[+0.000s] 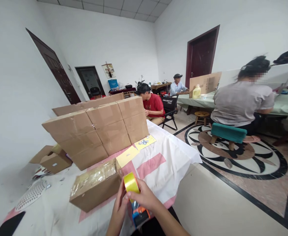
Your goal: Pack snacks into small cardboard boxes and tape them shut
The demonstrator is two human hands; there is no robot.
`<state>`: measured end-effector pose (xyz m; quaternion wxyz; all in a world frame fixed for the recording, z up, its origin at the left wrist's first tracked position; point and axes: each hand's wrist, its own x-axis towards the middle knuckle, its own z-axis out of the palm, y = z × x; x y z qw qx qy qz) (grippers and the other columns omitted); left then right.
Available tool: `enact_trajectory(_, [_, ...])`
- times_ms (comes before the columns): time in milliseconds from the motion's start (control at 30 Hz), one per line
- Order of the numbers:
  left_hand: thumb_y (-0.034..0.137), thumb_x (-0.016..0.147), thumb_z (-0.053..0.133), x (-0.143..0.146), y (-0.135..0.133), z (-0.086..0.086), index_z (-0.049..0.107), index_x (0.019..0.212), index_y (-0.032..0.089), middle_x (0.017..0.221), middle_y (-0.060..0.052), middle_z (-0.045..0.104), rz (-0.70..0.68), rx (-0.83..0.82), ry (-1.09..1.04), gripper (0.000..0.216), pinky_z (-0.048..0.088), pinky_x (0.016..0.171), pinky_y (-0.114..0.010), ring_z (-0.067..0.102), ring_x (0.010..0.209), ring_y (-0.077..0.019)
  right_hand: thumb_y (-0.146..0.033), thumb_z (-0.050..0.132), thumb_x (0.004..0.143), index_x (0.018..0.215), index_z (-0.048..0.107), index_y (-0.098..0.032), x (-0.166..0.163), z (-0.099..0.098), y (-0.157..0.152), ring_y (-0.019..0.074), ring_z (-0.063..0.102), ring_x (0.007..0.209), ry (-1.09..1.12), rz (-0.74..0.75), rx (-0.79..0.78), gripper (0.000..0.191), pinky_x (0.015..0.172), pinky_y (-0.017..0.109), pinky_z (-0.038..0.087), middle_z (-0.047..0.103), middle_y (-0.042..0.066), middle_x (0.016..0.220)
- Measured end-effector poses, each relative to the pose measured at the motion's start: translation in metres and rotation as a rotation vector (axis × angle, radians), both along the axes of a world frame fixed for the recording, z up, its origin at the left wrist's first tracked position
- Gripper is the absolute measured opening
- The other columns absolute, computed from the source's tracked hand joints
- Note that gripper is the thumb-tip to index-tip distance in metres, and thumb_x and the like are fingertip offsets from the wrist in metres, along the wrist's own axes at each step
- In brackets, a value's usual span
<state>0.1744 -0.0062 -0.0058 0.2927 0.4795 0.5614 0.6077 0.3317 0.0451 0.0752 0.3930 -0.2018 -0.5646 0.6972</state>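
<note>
Both my hands meet at the bottom centre over a tape dispenser (139, 214) with an orange and blue body. My right hand (146, 196) grips the yellow tape roll (131, 183) on it from the right. My left hand (119, 206) holds the dispenser from the left, fingers against the roll. Just left of the hands lies a small cardboard box (96, 186), its top covered in shiny clear tape. It rests on a white cloth with pink stripes over the table (158, 164).
Several sealed cardboard boxes (97, 129) are stacked behind the small box. An open box (52, 159) sits at left, near a white mesh object (32, 193). Yellow cards (136, 149) lie on the cloth. Other people sit at tables further back and at right.
</note>
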Motion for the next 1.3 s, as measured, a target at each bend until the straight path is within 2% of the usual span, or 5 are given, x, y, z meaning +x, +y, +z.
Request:
enact_trajectory(233, [0.068, 0.085, 0.059, 0.014, 0.0, 0.007, 0.052, 0.146, 0.028, 0.155, -0.011, 0.051, 0.03, 0.042, -0.003, 0.073, 0.05, 0.111, -0.042, 0.05, 0.141, -0.0324, -0.039, 0.077, 0.078, 0.104, 0.066, -0.021, 0.003, 0.002, -0.007, 0.0161, 0.058, 0.077, 0.003, -0.02, 0.09, 0.034, 0.07, 0.027, 0.048, 0.063, -0.001, 0.086])
enact_trajectory(633, [0.072, 0.078, 0.066, 0.053, -0.009, 0.036, 0.037, 0.152, 0.025, 0.163, -0.016, 0.037, 0.078, 0.066, -0.197, 0.092, 0.044, 0.114, -0.042, 0.04, 0.148, -0.0334, -0.073, 0.061, 0.085, 0.114, 0.071, -0.02, 0.007, 0.002, -0.012, 0.0239, 0.064, 0.09, 0.057, -0.129, 0.009, 0.061, 0.084, 0.036, 0.051, 0.07, 0.007, 0.098])
enact_trajectory(867, [0.072, 0.072, 0.071, 0.063, -0.01, 0.033, 0.071, 0.103, 0.021, 0.12, -0.011, 0.071, 0.032, -0.2, -0.241, 0.06, 0.052, 0.102, -0.04, 0.062, 0.124, -0.0317, -0.077, 0.046, 0.09, 0.099, 0.073, -0.019, 0.016, -0.005, -0.001, 0.0244, 0.06, 0.089, -0.1, -0.392, 0.079, 0.064, 0.082, 0.036, 0.049, 0.067, 0.009, 0.093])
enact_trajectory(1033, [0.072, 0.069, 0.073, 0.065, -0.013, 0.04, 0.07, 0.067, 0.018, 0.103, -0.012, 0.072, 0.003, -0.22, -0.128, 0.054, 0.054, 0.095, -0.035, 0.064, 0.113, -0.0328, -0.079, 0.046, 0.089, 0.1, 0.074, -0.019, 0.014, -0.025, 0.004, 0.0253, 0.063, 0.093, -0.139, -0.475, 0.081, 0.067, 0.088, 0.038, 0.05, 0.068, 0.01, 0.098])
enact_trajectory(1300, [0.082, 0.066, 0.067, 0.068, -0.014, 0.035, 0.071, 0.067, 0.017, 0.106, -0.013, 0.066, 0.128, -0.223, -0.029, 0.065, 0.053, 0.093, -0.034, 0.064, 0.105, -0.0292, -0.088, 0.041, 0.084, 0.084, 0.066, -0.019, 0.0, -0.046, 0.009, 0.0217, 0.063, 0.077, -0.049, -0.657, -0.074, 0.073, 0.072, 0.033, 0.053, 0.067, 0.008, 0.08])
